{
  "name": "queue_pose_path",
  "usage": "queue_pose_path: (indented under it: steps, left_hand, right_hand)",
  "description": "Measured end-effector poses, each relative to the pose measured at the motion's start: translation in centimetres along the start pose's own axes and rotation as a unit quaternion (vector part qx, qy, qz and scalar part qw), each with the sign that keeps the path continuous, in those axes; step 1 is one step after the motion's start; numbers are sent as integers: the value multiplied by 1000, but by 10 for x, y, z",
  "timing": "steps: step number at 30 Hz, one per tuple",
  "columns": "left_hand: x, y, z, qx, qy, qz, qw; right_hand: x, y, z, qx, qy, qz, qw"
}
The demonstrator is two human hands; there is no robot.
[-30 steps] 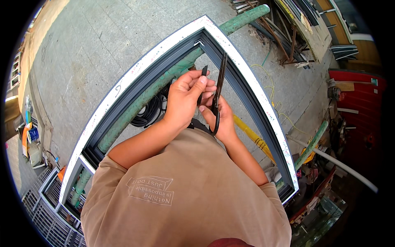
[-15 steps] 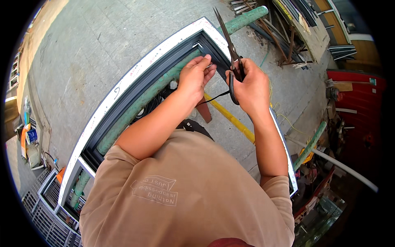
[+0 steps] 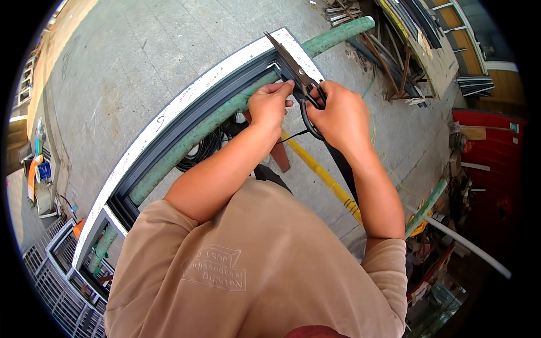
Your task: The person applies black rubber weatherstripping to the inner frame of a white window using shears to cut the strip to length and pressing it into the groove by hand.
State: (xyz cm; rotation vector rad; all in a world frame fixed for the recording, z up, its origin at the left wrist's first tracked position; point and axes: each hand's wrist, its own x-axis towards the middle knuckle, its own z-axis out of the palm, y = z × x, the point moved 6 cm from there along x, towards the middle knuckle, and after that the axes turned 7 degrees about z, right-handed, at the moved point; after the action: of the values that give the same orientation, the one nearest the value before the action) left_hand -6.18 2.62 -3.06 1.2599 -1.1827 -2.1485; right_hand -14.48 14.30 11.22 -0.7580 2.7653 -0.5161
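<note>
Can't see much of what the left hand [image 3: 269, 106] is up to: its fingertips are pinched together inside the big pointed frame [image 3: 189, 93], just below its top corner, but I can't tell if that grip has anything in it. The right hand [image 3: 345, 112] covers part of the scissors' [image 3: 291, 59] handles, and its forearm hides a lot of the frame's right side. The frame's lower end is lost behind the shirt [image 3: 253, 242]. A thin black cord [image 3: 294, 137] crosses the frame's opening, ends hard to make out. The right grip is wrapped round those handles. Half a second ago the blades poked up past the frame's top corner; now they lie across it.
</note>
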Motion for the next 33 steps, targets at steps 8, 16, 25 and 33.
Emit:
queue_pose_path:
  steps: [8,16,25,33]
  left_hand:
    - [0,-8,2,5,46,36,998]
    - [18,-38,5,-110,71,11,991]
    - [32,-46,7,-166,80,14,983]
    - [17,-42,20,-256,72,4,964]
  right_hand:
    - [3,-3,-1,-32,-21,-23,999]
    - [6,1,3,-32,-18,-49,998]
    - [4,2,7,7,10,-72,997]
    - [9,-3,13,7,-9,-66,998]
